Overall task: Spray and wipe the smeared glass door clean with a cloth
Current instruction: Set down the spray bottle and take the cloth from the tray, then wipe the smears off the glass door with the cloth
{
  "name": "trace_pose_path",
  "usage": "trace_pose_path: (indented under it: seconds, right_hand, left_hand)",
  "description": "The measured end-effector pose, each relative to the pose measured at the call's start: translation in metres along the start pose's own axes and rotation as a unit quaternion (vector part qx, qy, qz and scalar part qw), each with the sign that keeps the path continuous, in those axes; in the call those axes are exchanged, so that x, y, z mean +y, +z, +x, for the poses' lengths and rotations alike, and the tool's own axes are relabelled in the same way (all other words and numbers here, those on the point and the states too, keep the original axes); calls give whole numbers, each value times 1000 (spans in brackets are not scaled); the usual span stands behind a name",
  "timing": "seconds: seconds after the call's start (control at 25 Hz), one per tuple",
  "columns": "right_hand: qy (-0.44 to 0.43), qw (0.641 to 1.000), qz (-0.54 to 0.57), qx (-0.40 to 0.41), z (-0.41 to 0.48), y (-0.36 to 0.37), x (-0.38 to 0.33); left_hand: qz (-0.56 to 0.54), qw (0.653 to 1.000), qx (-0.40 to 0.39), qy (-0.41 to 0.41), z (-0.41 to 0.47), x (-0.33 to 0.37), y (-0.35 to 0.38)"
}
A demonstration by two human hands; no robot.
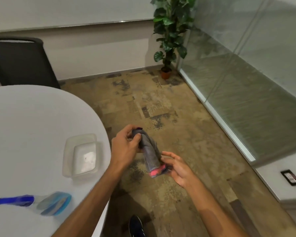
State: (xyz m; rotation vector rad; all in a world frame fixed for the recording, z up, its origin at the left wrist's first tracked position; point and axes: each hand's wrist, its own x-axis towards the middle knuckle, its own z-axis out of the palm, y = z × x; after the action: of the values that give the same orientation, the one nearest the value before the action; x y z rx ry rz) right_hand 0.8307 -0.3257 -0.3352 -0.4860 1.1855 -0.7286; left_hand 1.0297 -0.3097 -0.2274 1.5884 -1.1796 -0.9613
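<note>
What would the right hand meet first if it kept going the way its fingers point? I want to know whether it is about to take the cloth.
The right hand points up-left at the cloth, hanging from the left hand. It would likely meet the cloth's lower end first; its fingertips already look close, though depth is unclear.

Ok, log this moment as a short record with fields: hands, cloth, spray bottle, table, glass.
left hand: gripping the upper end of the cloth
right hand: open, fingers at the cloth's lower end
cloth: grey with a pink edge, twisted, held over the floor
spray bottle: lying on its side on the table, untouched
table: white, round-edged, also carrying a clear plastic container
glass door: to the right, hazy, not being wiped
plant: potted, in the corner
</note>
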Motion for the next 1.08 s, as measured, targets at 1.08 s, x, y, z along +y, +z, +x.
trace_pose_path:
  seconds: [1.08]
  right_hand:
    - [-487,532,-516,462,-298,-307,-60]
  left_hand:
    - [335,846,-108,400,-201,122,336]
